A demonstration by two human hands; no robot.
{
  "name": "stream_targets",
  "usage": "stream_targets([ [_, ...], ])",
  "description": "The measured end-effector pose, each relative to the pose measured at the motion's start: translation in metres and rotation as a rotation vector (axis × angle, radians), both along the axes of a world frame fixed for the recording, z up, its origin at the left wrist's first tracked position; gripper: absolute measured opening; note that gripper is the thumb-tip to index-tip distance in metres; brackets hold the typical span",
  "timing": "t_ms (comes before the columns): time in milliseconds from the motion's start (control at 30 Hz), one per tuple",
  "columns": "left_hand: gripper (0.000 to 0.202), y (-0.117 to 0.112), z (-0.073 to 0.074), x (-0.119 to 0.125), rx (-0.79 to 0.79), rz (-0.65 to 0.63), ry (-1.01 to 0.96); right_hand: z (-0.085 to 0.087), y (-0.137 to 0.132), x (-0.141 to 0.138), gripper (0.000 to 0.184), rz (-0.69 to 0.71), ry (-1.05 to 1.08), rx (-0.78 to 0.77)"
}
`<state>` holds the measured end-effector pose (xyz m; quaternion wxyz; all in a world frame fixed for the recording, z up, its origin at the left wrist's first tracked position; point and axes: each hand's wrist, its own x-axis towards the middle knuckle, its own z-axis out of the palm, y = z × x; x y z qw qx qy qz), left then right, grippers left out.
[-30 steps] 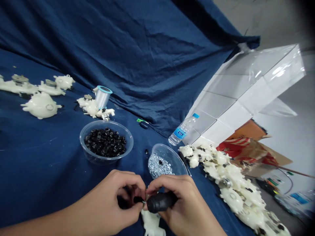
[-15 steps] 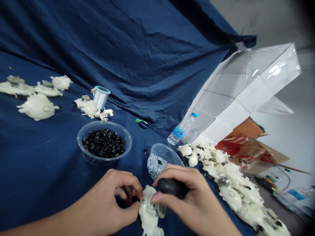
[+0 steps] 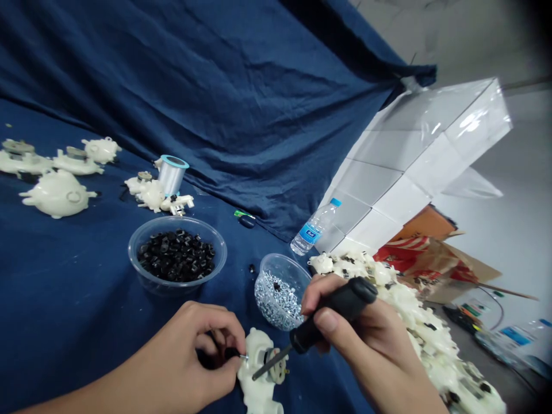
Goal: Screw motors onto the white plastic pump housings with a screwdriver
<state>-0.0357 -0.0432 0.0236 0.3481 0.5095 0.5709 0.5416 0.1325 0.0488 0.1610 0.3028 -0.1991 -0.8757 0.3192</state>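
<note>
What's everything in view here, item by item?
Cloth: one, navy, under and behind everything.
Plastic housings: four, cream, far left.
Spool of clear line: one, teal rim, centre-left.
Bowl of black parts: one, clear, centre.
Bowl of screws: one, clear, silver screws, centre-right.
Water bottle: one, blue label, beside the box.
Wrapped box: one, white, right.
Housing pile: many, cream, right.
Housing: one, cream, below the hands.
Screwdriver: one, black handle, in right hand.
Small part: one, black, in left hand.
Left hand: one, near the housing.
Right hand: one, gripping the screwdriver.
</note>
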Motion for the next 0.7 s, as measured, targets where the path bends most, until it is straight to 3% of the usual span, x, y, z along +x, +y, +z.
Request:
stream_targets([
  [400, 0.014, -0.0013, -0.0024, 0.0, 0.0, 0.0, 0.025, -0.0043, 0.0041, -0.0012, 0.028, 0.017, 0.062, -0.098],
  [700, 0.017, 0.002, 0.0001, -0.0027, 0.021, -0.034, 0.026, -0.0086, 0.0067, 0.0009, 0.021, 0.08, 0.077, -0.282],
])
